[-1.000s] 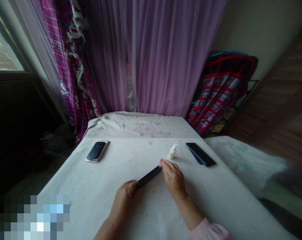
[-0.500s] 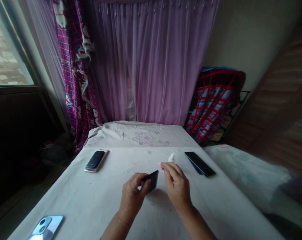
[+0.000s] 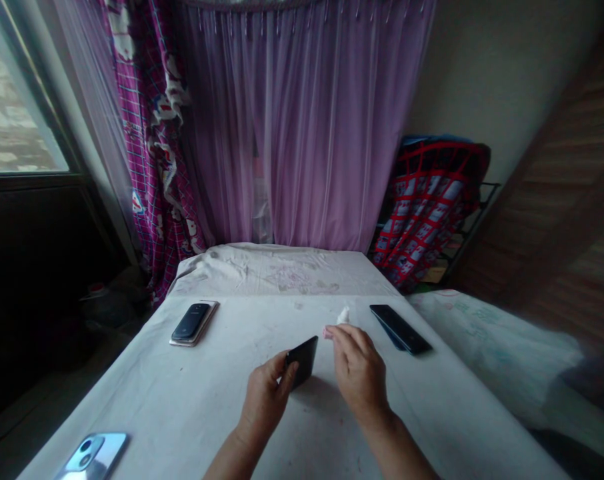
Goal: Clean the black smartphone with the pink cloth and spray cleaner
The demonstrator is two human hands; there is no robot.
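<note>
My left hand (image 3: 266, 400) is shut on a black smartphone (image 3: 303, 361), gripping its lower edge and tilting it up off the table. My right hand (image 3: 359, 371) pinches a small pink pad (image 3: 327, 332) at its fingertips, and the phone stands a little to the left of that hand. Just beyond the pad is a small white bottle (image 3: 343, 316). A dark phone on a silver-edged phone (image 3: 192, 323) lies at the far left. A black phone on a blue one (image 3: 399, 329) lies to the right. A light blue phone (image 3: 92, 457) lies at the near left.
A white-covered table (image 3: 132, 380) runs ahead, with a crumpled cloth (image 3: 262, 270) at its far end. Purple sheer curtains (image 3: 307, 147) hang behind it. A red-patterned cloth (image 3: 427, 213) hangs on a rack at right, beside a white sheet (image 3: 492, 340).
Over the second, the phone turned from lying lengthwise between my hands to tilted up in my left hand. My view tipped, bringing the light blue phone into sight. My right hand shifted slightly right.
</note>
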